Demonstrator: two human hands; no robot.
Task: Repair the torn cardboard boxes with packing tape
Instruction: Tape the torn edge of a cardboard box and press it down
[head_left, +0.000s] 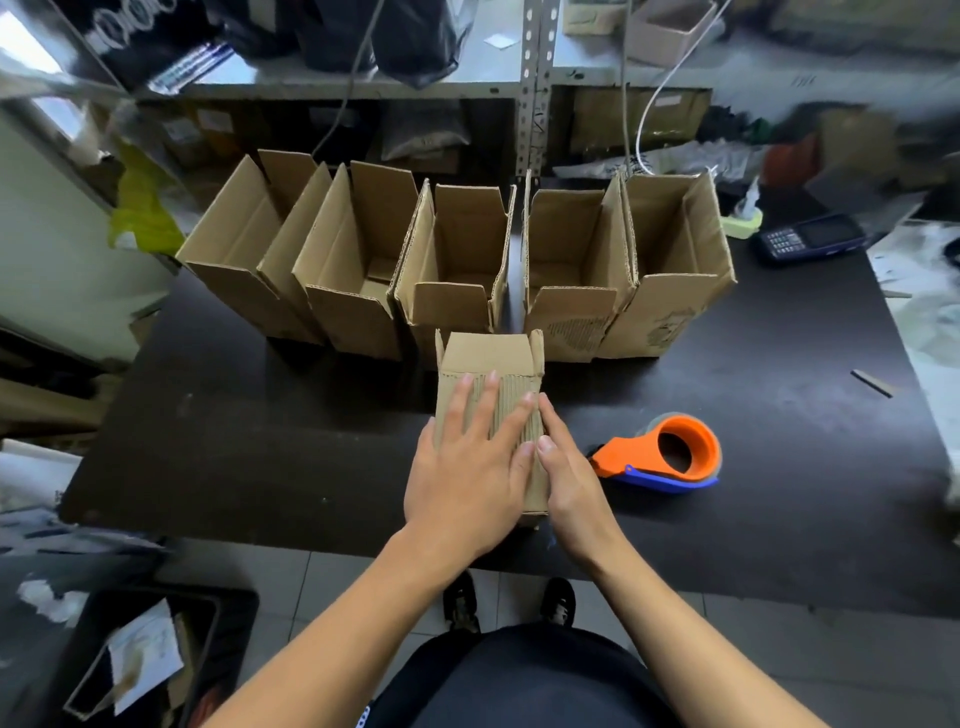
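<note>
Left hand (464, 470) lies flat, fingers spread, pressing on top of a small cardboard box (491, 364) lying on its side; right hand (569, 480) rests w/ straight fingers along the box's right edge, pinching nothing. The box's top face is stripped to bare corrugation. It sits at the near-centre of a black table (260, 441), open end pointing away from the person.

Just right of the box, apart from it, lies an orange-and-blue tape dispenser (667, 454) on the tabletop. Directly behind the box stands a row of five open cardboard boxes (467, 260), flaps up, packed side by side; two to the box's rear-right show torn outer paper on their fronts. Farther right of the box, near the table's back edge, a dark handheld device w/ keypad (808, 241) and a pale green item (743, 223). Behind the row, metal shelving (530, 88) w/ dark bags, cartons and white cables. Below the box, past the table's near edge: grey tiled floor (332, 577), person's dark shoes (460, 597).
</note>
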